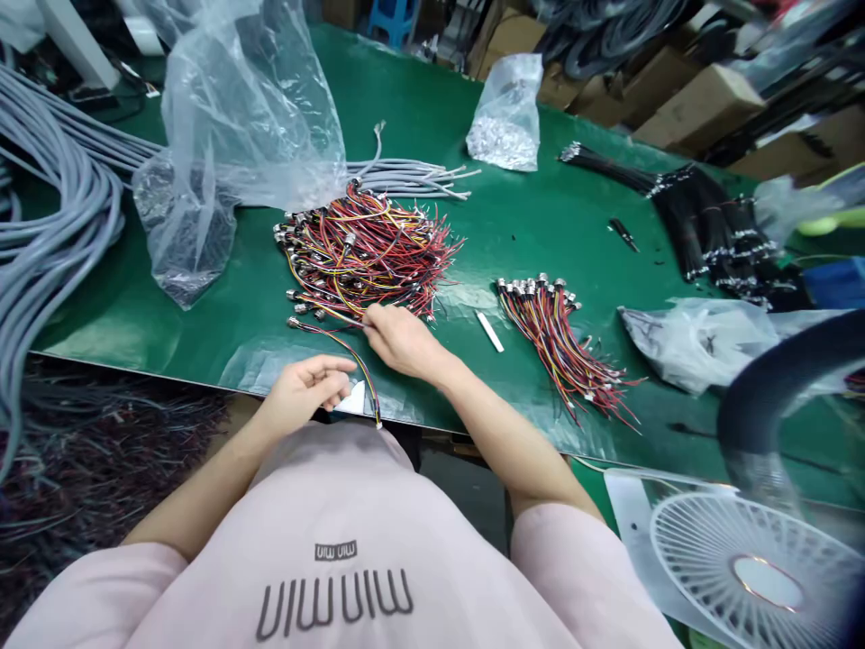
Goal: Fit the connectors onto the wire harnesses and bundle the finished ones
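Now the right hand [398, 341] pinches a lead [340, 315] at the tangled red, yellow and black wire pile [385, 248], silvery connectors [350, 241] gleaming, left hand [307, 392] half-curled, empty.

looks smooth and glossy on the green tabletop [425, 108], shiny metal on the connectors [350, 240], smooth plastic on the thin wires [388, 261]. wrinkles as clear, glossy plastic on the big bag [257, 108]. appears matt cloth on the pale shirt [398, 523], dull cardboard on the box [699, 108], smooth white plastic on the fan [769, 581].
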`<state>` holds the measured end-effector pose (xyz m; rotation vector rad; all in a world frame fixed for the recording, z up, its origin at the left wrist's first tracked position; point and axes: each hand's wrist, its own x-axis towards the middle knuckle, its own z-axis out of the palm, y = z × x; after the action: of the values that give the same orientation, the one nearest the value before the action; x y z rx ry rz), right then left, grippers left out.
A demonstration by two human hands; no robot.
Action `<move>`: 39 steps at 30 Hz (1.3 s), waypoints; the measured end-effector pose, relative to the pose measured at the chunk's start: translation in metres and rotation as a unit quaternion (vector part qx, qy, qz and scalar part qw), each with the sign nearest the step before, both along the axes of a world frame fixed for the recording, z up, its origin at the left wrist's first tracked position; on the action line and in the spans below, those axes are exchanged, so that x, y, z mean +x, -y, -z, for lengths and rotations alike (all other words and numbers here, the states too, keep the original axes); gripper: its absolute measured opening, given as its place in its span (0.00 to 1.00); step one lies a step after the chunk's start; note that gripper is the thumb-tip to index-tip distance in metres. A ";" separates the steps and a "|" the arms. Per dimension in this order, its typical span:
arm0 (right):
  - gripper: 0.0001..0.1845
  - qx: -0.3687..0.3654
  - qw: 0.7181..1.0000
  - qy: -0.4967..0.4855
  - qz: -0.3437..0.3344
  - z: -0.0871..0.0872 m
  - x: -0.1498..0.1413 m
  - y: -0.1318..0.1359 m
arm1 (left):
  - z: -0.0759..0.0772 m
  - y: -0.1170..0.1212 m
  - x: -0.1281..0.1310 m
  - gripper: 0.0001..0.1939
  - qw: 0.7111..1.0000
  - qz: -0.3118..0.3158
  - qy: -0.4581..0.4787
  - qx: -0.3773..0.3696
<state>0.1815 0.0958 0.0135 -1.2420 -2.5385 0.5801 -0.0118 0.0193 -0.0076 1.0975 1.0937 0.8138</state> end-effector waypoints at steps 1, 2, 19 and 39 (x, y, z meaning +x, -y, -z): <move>0.06 -0.046 0.996 -0.075 0.008 -0.006 0.004 -0.002 | 0.001 -0.005 0.000 0.16 0.999 -0.018 0.027 -0.014; 0.06 -0.088 0.985 -0.150 0.011 -0.013 0.008 -0.005 | 0.003 -0.012 0.000 0.17 0.998 -0.035 0.050 -0.022; 0.12 0.124 0.987 0.097 -0.016 -0.053 0.088 0.090 | 0.004 -0.030 0.028 0.19 0.977 0.094 0.188 -0.041; 0.14 0.135 0.961 -0.066 0.230 -0.020 0.163 0.104 | 0.007 -0.024 0.019 0.17 0.982 0.172 -0.071 0.045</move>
<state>0.3442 -0.0081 0.0333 -1.5539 -2.0312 0.1943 0.0067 0.0437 -0.0142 1.3921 0.9539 0.5218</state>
